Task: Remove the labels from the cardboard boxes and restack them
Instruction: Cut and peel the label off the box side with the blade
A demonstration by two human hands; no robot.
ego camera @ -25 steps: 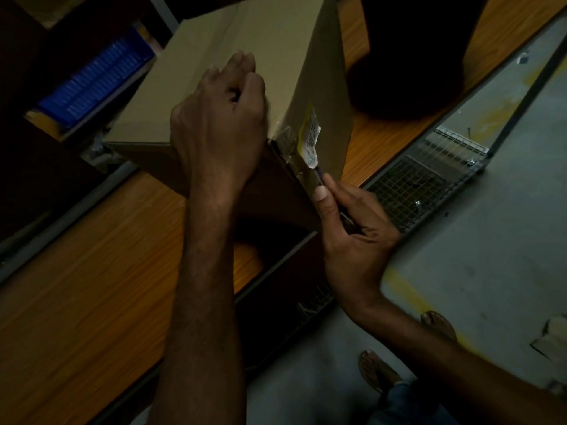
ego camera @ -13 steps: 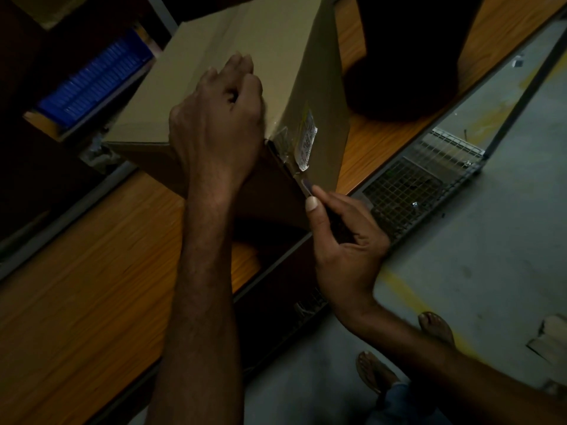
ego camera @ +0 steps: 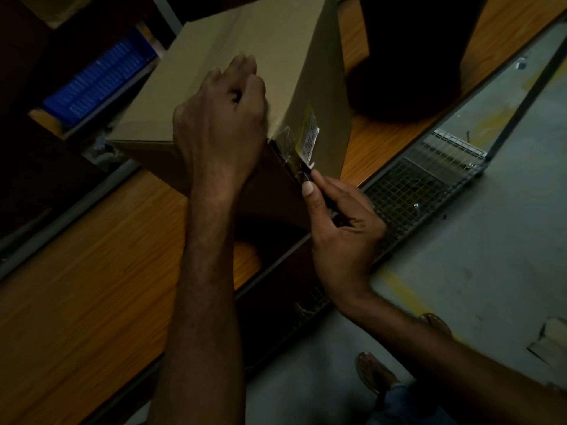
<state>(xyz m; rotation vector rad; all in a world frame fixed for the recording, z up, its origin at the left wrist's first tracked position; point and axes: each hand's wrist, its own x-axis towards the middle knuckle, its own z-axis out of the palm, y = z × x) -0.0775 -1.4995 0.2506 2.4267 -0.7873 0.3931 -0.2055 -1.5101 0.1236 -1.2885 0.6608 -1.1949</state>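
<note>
Right hand (ego camera: 343,234) pinched a thin dark tool (ego camera: 306,176), white-yellow paper label (ego camera: 310,138) just above; left hand (ego camera: 221,124) gripped the tan cardboard box (ego camera: 276,56).

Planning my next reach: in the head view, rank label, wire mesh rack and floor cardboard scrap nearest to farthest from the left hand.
1. Label: on the box, beside the left hand.
2. Wire mesh rack: past the table edge, right.
3. Cardboard scrap: floor, far right.

Cardboard box (ego camera: 245,72) on wooden table (ego camera: 76,286). Label (ego camera: 310,136): box's right face, lower edge curling. Left hand (ego camera: 219,118): fingers curled, resting on box top. Right hand (ego camera: 340,228): below label, pinching dark tool (ego camera: 302,171).
</note>
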